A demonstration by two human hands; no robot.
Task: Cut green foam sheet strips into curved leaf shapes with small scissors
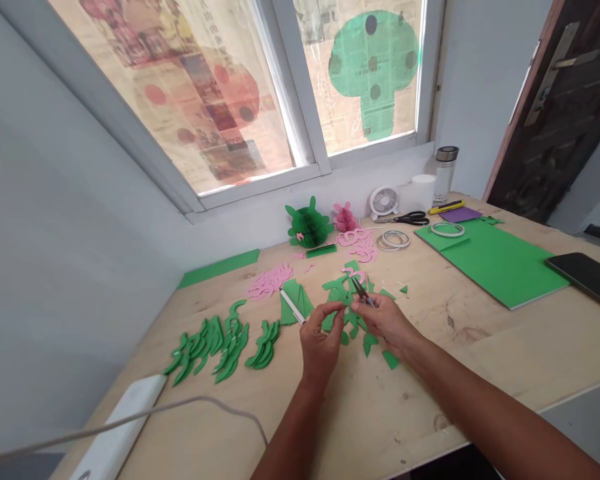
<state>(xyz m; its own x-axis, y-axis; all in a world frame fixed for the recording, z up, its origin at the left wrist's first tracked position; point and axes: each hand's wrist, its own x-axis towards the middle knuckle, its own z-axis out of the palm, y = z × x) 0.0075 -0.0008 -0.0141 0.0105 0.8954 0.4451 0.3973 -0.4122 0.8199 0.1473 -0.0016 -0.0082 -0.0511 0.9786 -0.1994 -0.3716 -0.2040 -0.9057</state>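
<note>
My left hand (321,343) is pinched, thumb against index finger, over the scraps; whatever it holds is too small or hidden to make out. My right hand (384,320) is closed on what look like small dark-bladed scissors (361,291), points up and away from me, handles mostly covered by fingers. Under and around both hands lie cut green paper scraps (370,341), with a pink curved piece (354,274) just beyond the blades. A white pen-like stick (291,305) lies across green paper (305,301), its near end by my left hand.
Curved green cutouts (233,343) lie in piles at left, pink cutouts (271,280) behind. At the back stand green (310,228) and pink (345,219) paper figures, a small fan (384,201) and black-handled scissors (413,218). Green sheets (505,263) and a phone (590,273) are right.
</note>
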